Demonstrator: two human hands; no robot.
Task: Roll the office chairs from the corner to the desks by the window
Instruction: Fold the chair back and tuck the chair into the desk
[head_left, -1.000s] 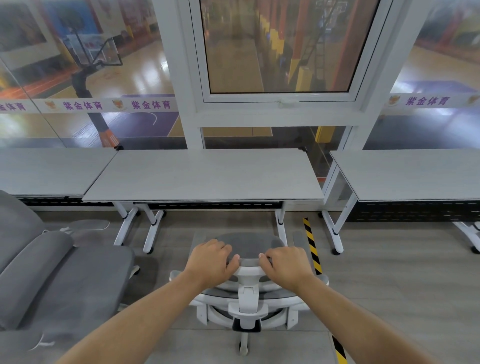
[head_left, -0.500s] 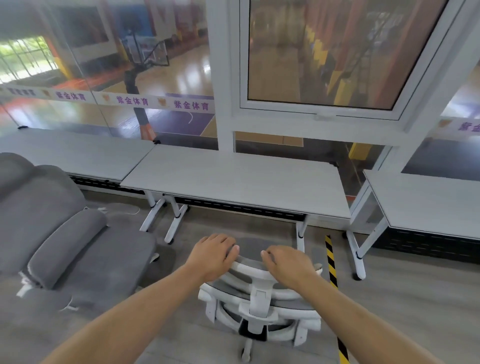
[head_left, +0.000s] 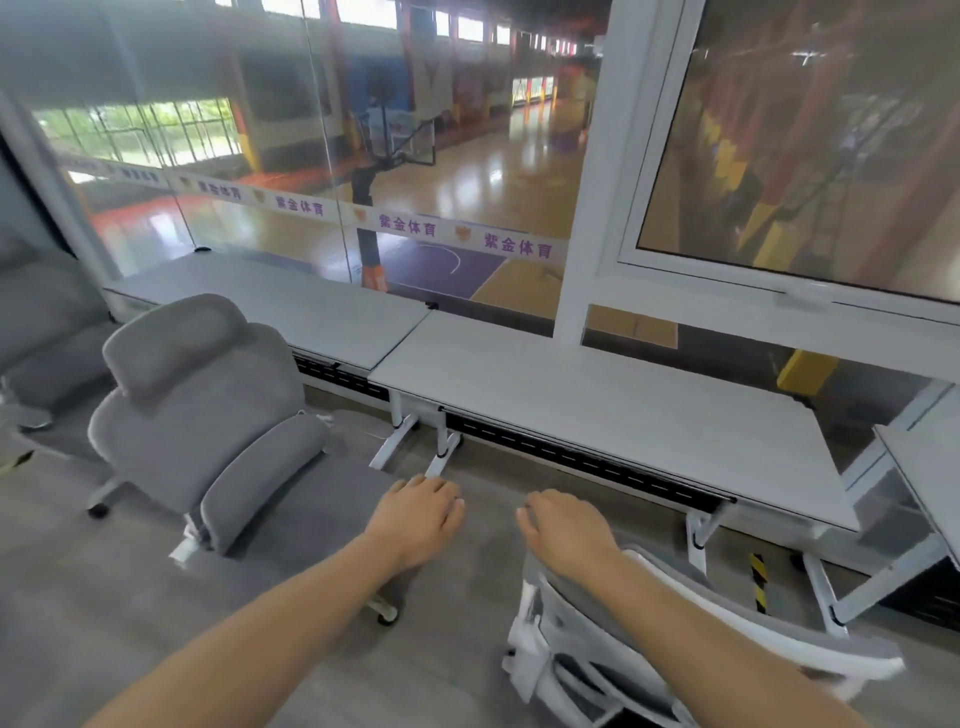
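Hands (head_left: 493, 519) open and empty, white mesh chair (head_left: 675, 644) backrest tilted, seat facing desk (head_left: 623, 410)

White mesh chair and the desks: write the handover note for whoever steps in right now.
Left hand: open, palm down, holding nothing.
Right hand: open, above the white mesh chair, grip not evident.
That chair stands before the middle desk by the window, apparently delivered.
A grey padded chair sits at the left desk; another grey chair at the far left edge.
Left: check for chairs out of view; the right desk shows none.
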